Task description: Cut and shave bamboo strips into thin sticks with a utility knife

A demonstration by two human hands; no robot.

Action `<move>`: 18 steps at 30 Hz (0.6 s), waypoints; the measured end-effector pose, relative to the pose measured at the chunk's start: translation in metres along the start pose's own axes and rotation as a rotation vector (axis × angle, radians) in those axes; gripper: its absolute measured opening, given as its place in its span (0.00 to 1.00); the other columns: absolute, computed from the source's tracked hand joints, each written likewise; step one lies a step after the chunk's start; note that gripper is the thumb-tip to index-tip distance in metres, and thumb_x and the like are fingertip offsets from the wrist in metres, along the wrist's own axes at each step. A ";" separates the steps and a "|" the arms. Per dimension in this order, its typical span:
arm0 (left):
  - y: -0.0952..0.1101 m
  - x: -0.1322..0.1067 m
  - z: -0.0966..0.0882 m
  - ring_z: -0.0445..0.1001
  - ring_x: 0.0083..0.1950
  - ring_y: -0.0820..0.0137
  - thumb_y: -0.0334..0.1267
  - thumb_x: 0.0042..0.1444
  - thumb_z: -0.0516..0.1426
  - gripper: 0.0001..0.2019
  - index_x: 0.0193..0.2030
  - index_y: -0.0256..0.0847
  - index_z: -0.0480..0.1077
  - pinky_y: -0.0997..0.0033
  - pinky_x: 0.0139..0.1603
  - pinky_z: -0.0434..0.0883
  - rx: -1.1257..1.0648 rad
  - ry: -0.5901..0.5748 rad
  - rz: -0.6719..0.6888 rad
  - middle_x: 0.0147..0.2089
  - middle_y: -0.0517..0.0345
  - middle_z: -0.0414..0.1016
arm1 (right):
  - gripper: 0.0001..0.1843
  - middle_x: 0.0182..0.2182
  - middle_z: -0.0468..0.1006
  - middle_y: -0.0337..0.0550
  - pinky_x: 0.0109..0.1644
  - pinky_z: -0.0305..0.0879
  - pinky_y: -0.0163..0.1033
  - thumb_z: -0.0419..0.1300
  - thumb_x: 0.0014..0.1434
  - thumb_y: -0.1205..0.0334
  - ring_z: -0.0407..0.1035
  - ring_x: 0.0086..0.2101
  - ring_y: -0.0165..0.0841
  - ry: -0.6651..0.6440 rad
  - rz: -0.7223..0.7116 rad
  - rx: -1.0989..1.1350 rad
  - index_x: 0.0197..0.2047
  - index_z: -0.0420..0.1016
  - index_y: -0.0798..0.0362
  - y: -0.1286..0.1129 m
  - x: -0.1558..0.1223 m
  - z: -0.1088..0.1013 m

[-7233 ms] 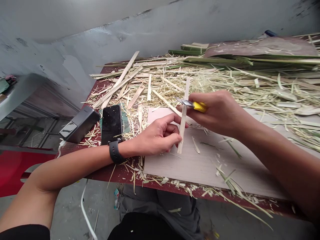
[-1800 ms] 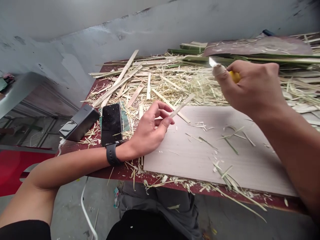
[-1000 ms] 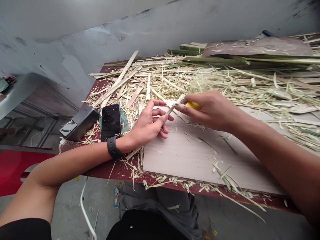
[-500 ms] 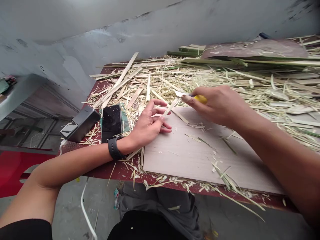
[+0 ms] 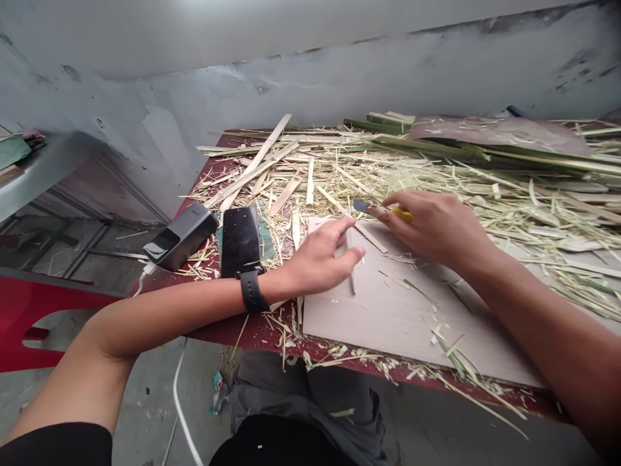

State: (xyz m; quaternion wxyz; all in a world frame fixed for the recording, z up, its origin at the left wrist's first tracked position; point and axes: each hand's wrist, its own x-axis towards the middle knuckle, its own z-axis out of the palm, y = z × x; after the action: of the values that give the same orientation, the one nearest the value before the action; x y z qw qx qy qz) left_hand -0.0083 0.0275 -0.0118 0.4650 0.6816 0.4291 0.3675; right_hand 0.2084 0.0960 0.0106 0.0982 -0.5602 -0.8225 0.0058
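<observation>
My left hand [image 5: 323, 255], with a black watch [image 5: 252, 290] on its wrist, is over the left part of a pale board [image 5: 373, 310]. Its fingers are curled around a thin bamboo strip [image 5: 353, 285], which points down past the thumb and is partly hidden and blurred. My right hand [image 5: 427, 223] grips a yellow-handled utility knife [image 5: 402, 213] above the board's far edge. The knife's blade [image 5: 361, 206] points left, apart from the strip. Another flat strip [image 5: 371, 237] lies on the board between the hands.
Bamboo strips and shavings [image 5: 330, 171] cover the back of the dark red table [image 5: 213, 333]. A phone [image 5: 240, 239] and a grey power bank [image 5: 182, 236] lie at the left. A white cable [image 5: 179, 401] hangs below. A red chair [image 5: 39, 317] stands at far left.
The bamboo strip in my left hand has swung from slanting toward the blade to pointing downward. The knife has come away from the strip. The camera view has shifted slightly.
</observation>
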 end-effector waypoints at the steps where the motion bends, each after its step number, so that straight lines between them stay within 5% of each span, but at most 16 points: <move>1: -0.001 -0.002 -0.001 0.60 0.80 0.50 0.35 0.68 0.59 0.21 0.66 0.32 0.67 0.38 0.77 0.64 0.157 -0.018 0.075 0.76 0.30 0.63 | 0.40 0.44 0.84 0.60 0.36 0.58 0.46 0.41 0.70 0.27 0.74 0.39 0.47 0.011 0.012 0.003 0.47 0.80 0.52 0.000 0.000 0.001; 4: -0.001 -0.009 -0.003 0.52 0.83 0.47 0.40 0.71 0.57 0.17 0.62 0.33 0.71 0.34 0.79 0.58 0.611 -0.114 0.255 0.78 0.30 0.60 | 0.39 0.45 0.85 0.59 0.38 0.60 0.48 0.41 0.70 0.27 0.75 0.41 0.49 0.048 0.015 0.024 0.48 0.80 0.49 0.000 0.001 0.004; 7: 0.000 -0.013 -0.002 0.58 0.80 0.47 0.43 0.73 0.54 0.20 0.62 0.29 0.70 0.43 0.78 0.61 0.891 -0.212 0.347 0.76 0.29 0.62 | 0.40 0.45 0.85 0.61 0.41 0.63 0.51 0.41 0.69 0.26 0.77 0.42 0.53 0.064 0.019 0.078 0.46 0.81 0.49 -0.003 0.000 0.003; 12: 0.000 -0.014 -0.002 0.67 0.73 0.51 0.49 0.75 0.52 0.24 0.62 0.27 0.69 0.52 0.73 0.64 1.001 -0.182 0.428 0.70 0.31 0.70 | 0.34 0.43 0.85 0.54 0.46 0.67 0.55 0.37 0.70 0.30 0.76 0.41 0.51 0.061 -0.040 0.132 0.45 0.79 0.38 -0.013 -0.004 -0.002; 18: 0.004 -0.015 -0.004 0.73 0.59 0.49 0.52 0.73 0.54 0.22 0.51 0.32 0.74 0.52 0.59 0.72 1.034 -0.148 0.505 0.55 0.39 0.77 | 0.27 0.41 0.85 0.59 0.45 0.68 0.50 0.49 0.71 0.38 0.79 0.39 0.49 0.055 -0.087 0.138 0.43 0.78 0.50 0.000 0.002 0.003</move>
State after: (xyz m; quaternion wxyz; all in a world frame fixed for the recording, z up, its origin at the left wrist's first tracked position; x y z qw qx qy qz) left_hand -0.0164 0.0141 -0.0086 -0.0018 0.9253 0.3434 0.1608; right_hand 0.2069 0.0985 0.0077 0.1591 -0.5158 -0.8407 0.0427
